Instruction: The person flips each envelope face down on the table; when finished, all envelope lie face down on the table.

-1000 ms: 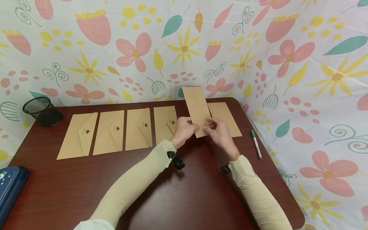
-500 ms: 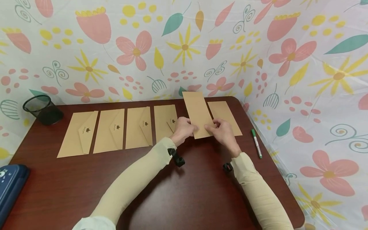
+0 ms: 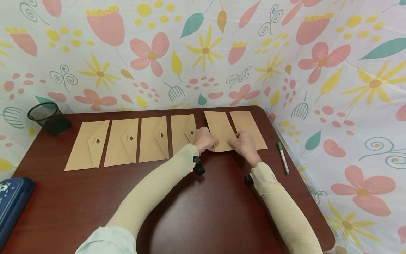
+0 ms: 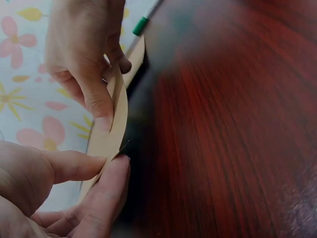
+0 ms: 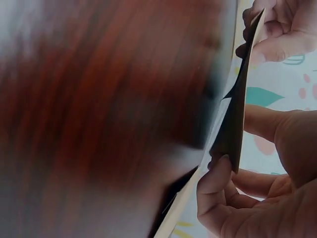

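A plain kraft-paper envelope [image 3: 219, 127] lies nearly flat in the row at the back, its near edge slightly raised. My left hand [image 3: 204, 138] pinches its near left corner, thumb above and fingers beneath in the left wrist view. With thumb and fingers, my right hand [image 3: 243, 144] pinches the same envelope near its right corner; the right wrist view shows the fingers [image 5: 218, 186] curled under it. To the right lies another plain envelope [image 3: 248, 127]. On the left, beside my left hand, is an envelope [image 3: 180, 132] with a flap and a dark crown print.
More crown-printed envelopes [image 3: 154, 139] continue the row leftward on the dark wooden table [image 3: 190, 211]. A black mesh cup [image 3: 56, 123] stands at the back left. A blue case [image 3: 14, 201] sits at the left edge, and a green-capped marker [image 3: 283, 160] lies at the right.
The envelope in both hands was tilted up with its far end against the wall covering; its far end has come down toward the table. Both hands have kept their hold on it.
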The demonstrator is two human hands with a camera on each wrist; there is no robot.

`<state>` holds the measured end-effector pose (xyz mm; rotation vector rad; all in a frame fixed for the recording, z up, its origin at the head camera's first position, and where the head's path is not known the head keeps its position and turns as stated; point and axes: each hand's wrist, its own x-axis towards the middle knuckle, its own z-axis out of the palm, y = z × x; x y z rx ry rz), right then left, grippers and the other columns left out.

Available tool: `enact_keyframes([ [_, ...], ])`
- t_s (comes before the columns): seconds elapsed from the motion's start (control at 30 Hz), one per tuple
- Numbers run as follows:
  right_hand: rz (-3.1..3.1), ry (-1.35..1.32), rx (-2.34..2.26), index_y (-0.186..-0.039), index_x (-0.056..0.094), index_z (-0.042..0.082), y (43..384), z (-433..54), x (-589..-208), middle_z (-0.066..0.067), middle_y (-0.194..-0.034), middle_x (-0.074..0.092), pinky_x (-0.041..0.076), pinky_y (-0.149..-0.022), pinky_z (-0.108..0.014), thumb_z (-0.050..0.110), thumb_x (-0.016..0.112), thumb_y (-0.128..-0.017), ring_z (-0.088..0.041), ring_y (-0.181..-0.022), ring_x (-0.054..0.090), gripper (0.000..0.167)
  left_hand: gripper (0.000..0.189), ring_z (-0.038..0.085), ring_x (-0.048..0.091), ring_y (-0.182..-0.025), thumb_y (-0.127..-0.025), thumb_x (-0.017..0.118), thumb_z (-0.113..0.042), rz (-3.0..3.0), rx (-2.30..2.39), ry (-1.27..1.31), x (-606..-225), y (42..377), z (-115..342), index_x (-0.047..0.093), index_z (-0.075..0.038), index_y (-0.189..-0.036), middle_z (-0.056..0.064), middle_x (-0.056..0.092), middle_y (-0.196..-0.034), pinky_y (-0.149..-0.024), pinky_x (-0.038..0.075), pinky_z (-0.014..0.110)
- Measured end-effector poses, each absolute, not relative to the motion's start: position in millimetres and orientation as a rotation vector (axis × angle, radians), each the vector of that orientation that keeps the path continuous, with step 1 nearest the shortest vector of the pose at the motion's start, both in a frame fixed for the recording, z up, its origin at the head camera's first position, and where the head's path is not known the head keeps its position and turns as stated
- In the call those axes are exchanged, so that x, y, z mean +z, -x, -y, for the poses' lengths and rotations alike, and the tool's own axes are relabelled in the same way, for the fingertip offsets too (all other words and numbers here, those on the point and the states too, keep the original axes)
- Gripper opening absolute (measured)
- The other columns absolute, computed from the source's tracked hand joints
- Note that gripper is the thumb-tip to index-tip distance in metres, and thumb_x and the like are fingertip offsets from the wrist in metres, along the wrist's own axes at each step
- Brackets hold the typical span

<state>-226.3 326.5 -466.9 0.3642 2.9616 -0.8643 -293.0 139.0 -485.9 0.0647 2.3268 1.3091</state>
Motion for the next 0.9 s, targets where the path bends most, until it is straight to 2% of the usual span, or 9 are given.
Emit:
enact_keyframes([
  [0.1,-2.963,-0.38,-0.825,-0.129,0.071,-0.001,245,-339,-491,-0.024,-0.133,0.074,0.059,-0.098,-0.051,0.047,0.078,-0.094,-0.039,-0.115,0.07,0.06,0.014,0.022,0.079,-0.057,-0.081,0.081,-0.005,-2.347,1.294,-0.065,-493,299,-142,0.073,0.001,-0.091,0.013,0.078,-0.072,-0.056,0.063,0.031],
  [0.23,-2.968,-0.36,-0.769,-0.13,0.07,-0.002,263,-352,-518,-0.026,-0.134,0.072,0.059,-0.101,-0.053,0.049,0.079,-0.093,-0.043,-0.12,0.07,0.063,0.017,0.021,0.079,-0.055,-0.081,0.08,-0.005,-2.387,1.235,-0.092,-499,302,-144,0.071,0.001,-0.094,0.011,0.077,-0.066,-0.056,0.063,0.03],
  [0.37,-3.009,-0.333,-0.68,-0.124,0.072,0.001,271,-359,-532,-0.025,-0.126,0.075,0.061,-0.096,-0.053,0.05,0.079,-0.092,-0.041,-0.113,0.073,0.059,0.019,0.019,0.077,-0.052,-0.08,0.078,-0.007,-2.439,1.173,-0.138,-502,306,-146,0.07,0.0,-0.095,0.008,0.076,-0.06,-0.054,0.062,0.029],
  [0.53,-3.067,-0.291,-0.628,-0.107,0.075,0.0,270,-359,-535,-0.024,-0.109,0.078,0.061,-0.082,-0.05,0.044,0.077,-0.09,-0.039,-0.095,0.074,0.047,0.02,0.019,0.076,-0.05,-0.082,0.079,-0.011,-2.475,1.115,-0.153,-505,308,-150,0.072,0.001,-0.096,0.008,0.074,-0.056,-0.054,0.062,0.028],
  [0.7,-3.09,-0.279,-0.577,-0.099,0.074,0.0,266,-354,-533,-0.022,-0.1,0.078,0.06,-0.078,-0.05,0.042,0.077,-0.091,-0.037,-0.086,0.072,0.043,0.024,0.019,0.076,-0.05,-0.083,0.082,-0.012,-2.494,1.078,-0.137,-501,307,-151,0.071,0.002,-0.099,0.008,0.074,-0.056,-0.053,0.061,0.028],
  [0.9,-3.065,-0.29,-0.548,-0.09,0.074,0.0,265,-352,-526,-0.02,-0.095,0.076,0.059,-0.074,-0.051,0.046,0.076,-0.091,-0.035,-0.08,0.069,0.046,0.015,0.017,0.073,-0.045,-0.083,0.083,-0.012,-2.549,1.029,-0.193,-499,306,-152,0.074,-0.001,-0.087,0.007,0.072,-0.054,-0.05,0.06,0.027],
])
